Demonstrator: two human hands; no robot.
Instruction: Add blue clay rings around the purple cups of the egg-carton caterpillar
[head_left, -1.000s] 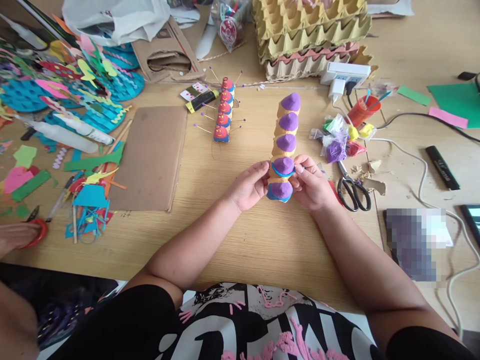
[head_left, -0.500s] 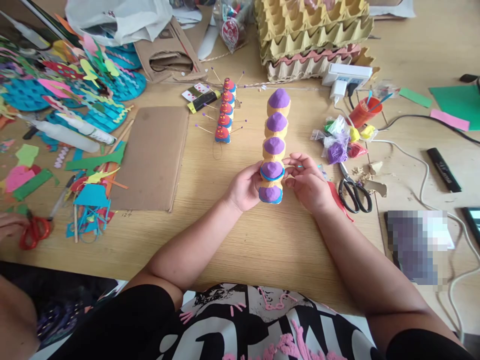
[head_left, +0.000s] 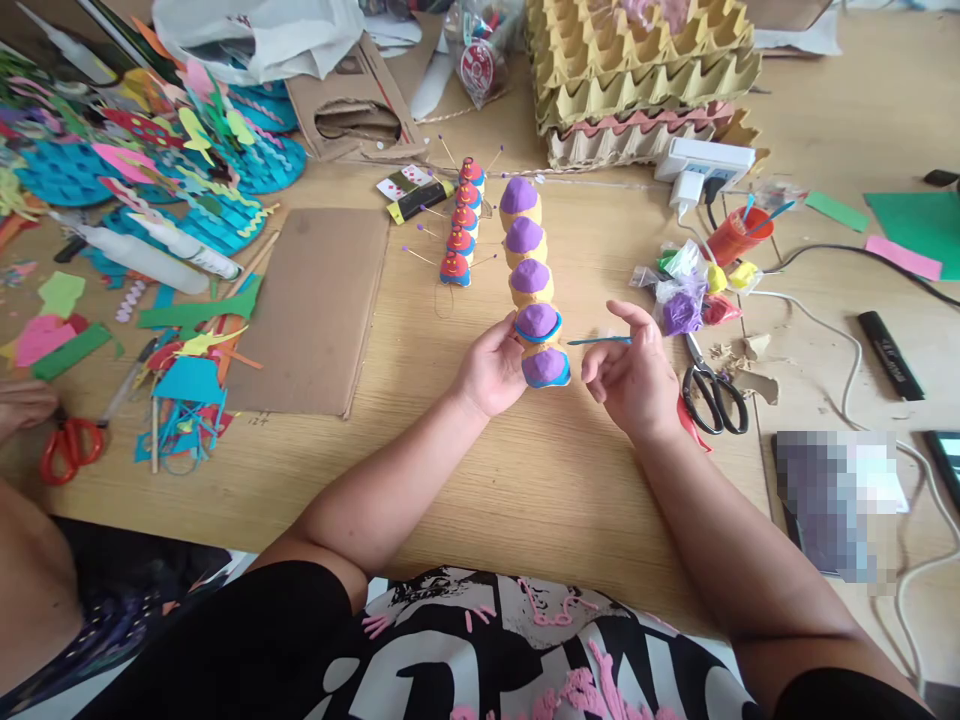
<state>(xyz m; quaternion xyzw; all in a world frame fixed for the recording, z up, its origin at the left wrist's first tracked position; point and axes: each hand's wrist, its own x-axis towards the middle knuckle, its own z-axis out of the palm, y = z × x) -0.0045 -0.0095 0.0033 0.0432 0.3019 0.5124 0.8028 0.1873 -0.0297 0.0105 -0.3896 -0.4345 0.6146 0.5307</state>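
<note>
My left hand (head_left: 491, 372) is closed around the near end of an egg-carton strip (head_left: 531, 255). The strip is a row of yellowish bumps topped with purple clay, and blue clay rims the two nearest ones. My right hand (head_left: 636, 378) is apart from the strip, just to its right. Its index finger is raised and the others are loosely bent, with nothing seen in them. A thin blue stick (head_left: 600, 341) shows beside its fingers, partly hidden. Beyond my left hand stands a finished-looking red and blue caterpillar (head_left: 462, 222) with pins in its sides.
Scissors (head_left: 712, 385), bagged clay (head_left: 682, 305) and a red cup (head_left: 739, 237) lie to the right. Egg trays (head_left: 645, 90) are stacked behind. On the left are a cardboard sheet (head_left: 307, 310), paper scraps (head_left: 187, 385) and another person's hand (head_left: 26, 408) by red scissors (head_left: 71, 450).
My right hand has drawn away from the strip to the right and its index finger has lifted. The strip has tilted, its far end shifting left in my left hand.
</note>
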